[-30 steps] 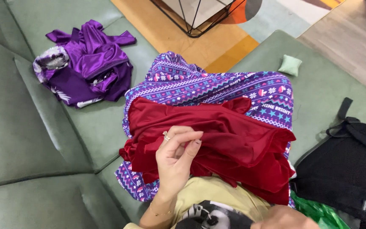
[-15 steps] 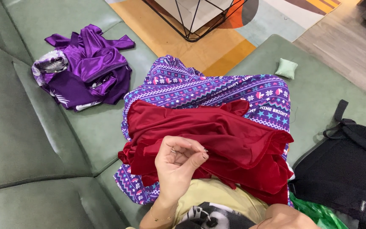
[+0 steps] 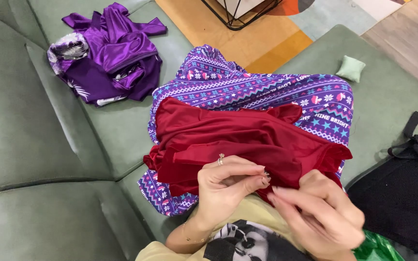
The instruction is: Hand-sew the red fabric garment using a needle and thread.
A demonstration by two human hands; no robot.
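Both my hands pinch the near edge of the red garment [image 3: 238, 135] at lower centre: left hand [image 3: 226, 186] and right hand [image 3: 318, 212] closed on its hem, above the patterned purple cloth [image 3: 267, 89].

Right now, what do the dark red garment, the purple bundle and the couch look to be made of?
Dark red garment: soft matte fabric, perhaps velvet or knit, draping in limp folds. Purple bundle: satin-like cloth with bright glossy highlights. Couch: green leather or imitation leather, with a smooth sheen and fine creases; which one cannot be told.
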